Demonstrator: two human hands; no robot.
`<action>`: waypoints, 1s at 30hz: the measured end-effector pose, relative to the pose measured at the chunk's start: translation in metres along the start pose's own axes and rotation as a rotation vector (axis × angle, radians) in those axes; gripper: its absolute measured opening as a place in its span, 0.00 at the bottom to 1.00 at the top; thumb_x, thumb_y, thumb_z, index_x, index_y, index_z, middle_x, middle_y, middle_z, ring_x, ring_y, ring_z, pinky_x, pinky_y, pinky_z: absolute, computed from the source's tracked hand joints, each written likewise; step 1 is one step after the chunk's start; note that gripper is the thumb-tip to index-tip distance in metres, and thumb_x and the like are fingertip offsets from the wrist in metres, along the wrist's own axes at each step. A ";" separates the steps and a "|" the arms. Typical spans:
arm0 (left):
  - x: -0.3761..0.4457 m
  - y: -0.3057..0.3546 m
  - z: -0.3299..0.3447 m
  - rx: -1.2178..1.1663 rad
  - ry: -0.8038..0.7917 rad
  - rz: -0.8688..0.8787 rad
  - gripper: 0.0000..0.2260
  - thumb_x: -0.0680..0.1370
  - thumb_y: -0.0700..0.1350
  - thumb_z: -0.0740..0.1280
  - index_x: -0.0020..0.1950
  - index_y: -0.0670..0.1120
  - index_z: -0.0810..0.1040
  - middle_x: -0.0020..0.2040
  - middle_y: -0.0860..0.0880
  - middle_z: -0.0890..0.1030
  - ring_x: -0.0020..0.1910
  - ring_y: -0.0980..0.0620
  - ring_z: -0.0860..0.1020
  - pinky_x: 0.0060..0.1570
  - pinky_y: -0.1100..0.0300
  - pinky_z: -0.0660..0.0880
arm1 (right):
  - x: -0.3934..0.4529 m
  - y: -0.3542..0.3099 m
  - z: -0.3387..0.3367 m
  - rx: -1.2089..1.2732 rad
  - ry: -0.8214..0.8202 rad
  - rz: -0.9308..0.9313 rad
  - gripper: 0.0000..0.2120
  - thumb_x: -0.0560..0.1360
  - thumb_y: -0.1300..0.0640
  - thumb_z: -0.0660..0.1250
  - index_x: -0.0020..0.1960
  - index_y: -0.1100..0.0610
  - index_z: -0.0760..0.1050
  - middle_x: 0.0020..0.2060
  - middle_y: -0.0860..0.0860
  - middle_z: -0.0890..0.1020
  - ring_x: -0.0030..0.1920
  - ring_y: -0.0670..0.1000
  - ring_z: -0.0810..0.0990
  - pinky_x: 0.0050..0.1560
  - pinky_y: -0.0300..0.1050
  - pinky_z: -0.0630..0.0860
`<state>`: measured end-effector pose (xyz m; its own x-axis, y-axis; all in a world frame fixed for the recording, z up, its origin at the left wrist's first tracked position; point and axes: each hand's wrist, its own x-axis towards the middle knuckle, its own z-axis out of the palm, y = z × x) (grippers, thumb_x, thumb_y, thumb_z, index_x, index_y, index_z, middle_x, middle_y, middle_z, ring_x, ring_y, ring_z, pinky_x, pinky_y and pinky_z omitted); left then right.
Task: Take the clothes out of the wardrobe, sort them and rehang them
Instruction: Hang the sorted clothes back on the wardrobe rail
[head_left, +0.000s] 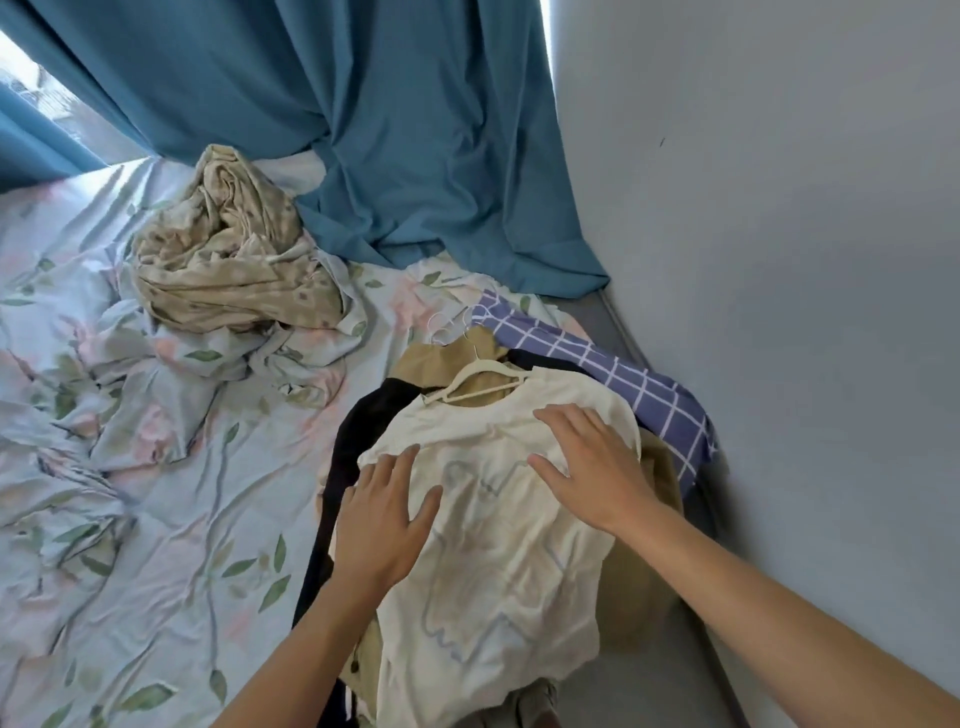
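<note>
A person looks down at a bed covered with a rumpled pale blue sheet (171, 519) printed with pink flowers and green leaves. Only the person's two bare forearms and hands show.

At the near right part of the bed lies a pile of clothes. On top is a cream T-shirt (493, 566) with a faint light blue line drawing on its front, spread flat with its neck pointing away from the viewer. A white hanger (480, 378) sticks out of the neck opening.

The left hand (384, 512) lies flat on the left side of the T-shirt, fingers straight and slightly spread, gripping nothing. The right hand (589, 460) lies flat on the upper right part of the T-shirt, near the shoulder, fingers also straight and spread, gripping nothing.

Under the T-shirt, a black garment (358, 431) shows along the left edge of the pile and a tan garment (636, 566) shows on the right and above the neck. A purple cloth with a white grid pattern (613, 374) lies just beyond the pile, against the wall.

Farther back on the bed sits a crumpled beige bundle of patterned fabric (228, 260). Behind it a teal curtain (405, 130) hangs down and pools on the bed. A plain grey wall (779, 234) fills the right side.
</note>
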<state>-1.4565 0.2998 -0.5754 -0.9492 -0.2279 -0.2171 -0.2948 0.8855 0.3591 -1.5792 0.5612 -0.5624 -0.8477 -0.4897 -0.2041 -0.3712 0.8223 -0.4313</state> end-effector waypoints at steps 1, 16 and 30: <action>0.009 -0.007 0.017 -0.012 -0.021 -0.022 0.31 0.81 0.66 0.52 0.79 0.52 0.67 0.68 0.52 0.76 0.67 0.46 0.74 0.59 0.48 0.75 | 0.012 0.010 0.013 -0.005 -0.027 -0.006 0.28 0.84 0.38 0.58 0.80 0.48 0.62 0.78 0.44 0.66 0.77 0.48 0.63 0.74 0.50 0.68; 0.168 -0.084 0.123 -0.097 -0.194 -0.219 0.25 0.86 0.58 0.55 0.79 0.45 0.65 0.71 0.44 0.70 0.70 0.41 0.70 0.64 0.45 0.71 | 0.151 0.097 0.094 -0.278 -0.021 0.038 0.23 0.82 0.43 0.65 0.73 0.52 0.70 0.65 0.53 0.74 0.65 0.58 0.71 0.63 0.55 0.70; 0.189 -0.114 0.119 -0.098 -0.006 -0.157 0.16 0.85 0.56 0.60 0.41 0.51 0.66 0.43 0.51 0.70 0.50 0.43 0.71 0.44 0.46 0.69 | 0.181 0.090 0.089 -0.161 0.151 -0.011 0.12 0.81 0.47 0.69 0.51 0.57 0.76 0.49 0.52 0.74 0.47 0.57 0.76 0.43 0.53 0.72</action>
<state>-1.5893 0.2042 -0.7658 -0.8900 -0.3579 -0.2826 -0.4491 0.7952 0.4074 -1.7323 0.5209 -0.7167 -0.8859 -0.4598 -0.0608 -0.4262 0.8588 -0.2843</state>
